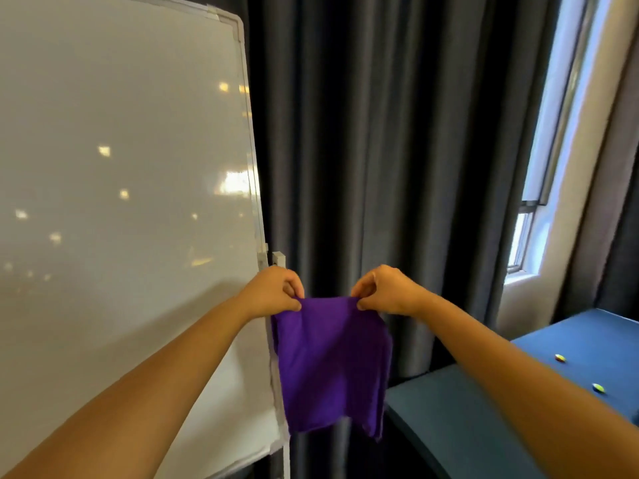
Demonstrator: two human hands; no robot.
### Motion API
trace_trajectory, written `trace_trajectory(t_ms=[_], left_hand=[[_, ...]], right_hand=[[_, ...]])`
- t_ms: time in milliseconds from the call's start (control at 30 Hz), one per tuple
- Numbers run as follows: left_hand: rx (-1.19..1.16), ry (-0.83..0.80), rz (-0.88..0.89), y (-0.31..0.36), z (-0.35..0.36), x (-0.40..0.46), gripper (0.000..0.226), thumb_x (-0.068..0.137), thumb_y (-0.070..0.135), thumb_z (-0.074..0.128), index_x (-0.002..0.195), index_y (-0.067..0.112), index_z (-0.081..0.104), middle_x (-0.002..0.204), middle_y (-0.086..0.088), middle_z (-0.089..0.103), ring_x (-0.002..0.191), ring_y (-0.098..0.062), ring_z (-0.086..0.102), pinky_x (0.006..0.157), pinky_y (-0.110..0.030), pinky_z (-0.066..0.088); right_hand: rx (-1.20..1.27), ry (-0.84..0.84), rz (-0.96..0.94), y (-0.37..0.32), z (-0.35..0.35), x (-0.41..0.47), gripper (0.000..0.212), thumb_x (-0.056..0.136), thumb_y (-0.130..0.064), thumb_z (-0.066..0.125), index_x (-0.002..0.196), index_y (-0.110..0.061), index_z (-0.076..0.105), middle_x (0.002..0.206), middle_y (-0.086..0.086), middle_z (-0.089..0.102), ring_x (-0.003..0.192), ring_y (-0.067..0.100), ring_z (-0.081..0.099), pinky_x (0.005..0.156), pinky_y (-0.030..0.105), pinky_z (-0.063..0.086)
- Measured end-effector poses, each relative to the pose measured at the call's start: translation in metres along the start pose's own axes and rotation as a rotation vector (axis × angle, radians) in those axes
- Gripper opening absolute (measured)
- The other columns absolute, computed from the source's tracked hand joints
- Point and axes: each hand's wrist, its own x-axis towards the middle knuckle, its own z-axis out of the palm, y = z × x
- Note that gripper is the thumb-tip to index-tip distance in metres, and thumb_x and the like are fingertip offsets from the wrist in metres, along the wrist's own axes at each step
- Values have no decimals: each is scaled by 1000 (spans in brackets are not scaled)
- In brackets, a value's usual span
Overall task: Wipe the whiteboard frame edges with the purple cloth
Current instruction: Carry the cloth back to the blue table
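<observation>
A purple square of soft woven cloth (332, 364) hangs in the air in front of a dark grey pleated curtain (397, 150), held up by its top edge. Both hands are on that edge. The left hand (275, 292) pinches the cloth's upper left corner between curled fingers and thumb, and the right hand (387, 290) pinches the upper right corner the same way, so the top edge runs nearly straight between them with a slight sag. The rest of the cloth drops loosely below, its lower edge uneven and its right side folded a little.

The cloth's left edge overlaps the right side rail of a large white whiteboard with a pale grey metal frame (254, 202). Whether the cloth touches the rail cannot be told. The left hand sits right at this rail, just below a small grey bracket (278, 259) on the frame's outer side. The board's glossy surface (121, 167) carries scattered warm light reflections. Its top right corner is rounded, and its bottom edge slants toward the lower right.

To the right, beyond the right forearm, a blue worktop (587, 344) carries two small yellowish objects (560, 357) (597, 387) near its right edge, too blurred to identify. Above it a bright window (539, 188) sits in a pale wall.
</observation>
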Motion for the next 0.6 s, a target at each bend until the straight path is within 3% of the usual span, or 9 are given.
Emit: trace_trajectory(t_ms=[167,333,500,600], left_hand=[[-59,-102,144,43,31,27,22,70,2,74,70,23,66,79,0,69,76,-8,65,64,-15,52],[-103,-171,259,91,65,45,23,69,-1,73,68,21,65,75,-4,67,71,-11,60,68,-26,50],[-141,-196,337,137,110,59,25,70,-3,71,66,21,64,68,7,63,67,-5,57,66,-21,48],[-142,-215,354,160,150,69,23,70,-3,71,68,19,64,68,6,63,67,-6,57,65,-18,48]], right_hand=[[-101,83,116,22,-41,-45,20,74,-6,69,93,-11,72,81,4,70,66,7,60,56,7,46],[-159,149,211,49,-77,-88,19,75,-7,68,92,-14,73,79,0,67,68,10,60,54,6,45],[-215,220,266,90,-102,-125,18,76,-7,69,92,-15,73,72,-8,60,61,-1,52,63,14,41],[-184,212,283,127,-111,-147,19,77,-4,66,92,-13,72,75,-5,63,64,2,55,63,15,44]])
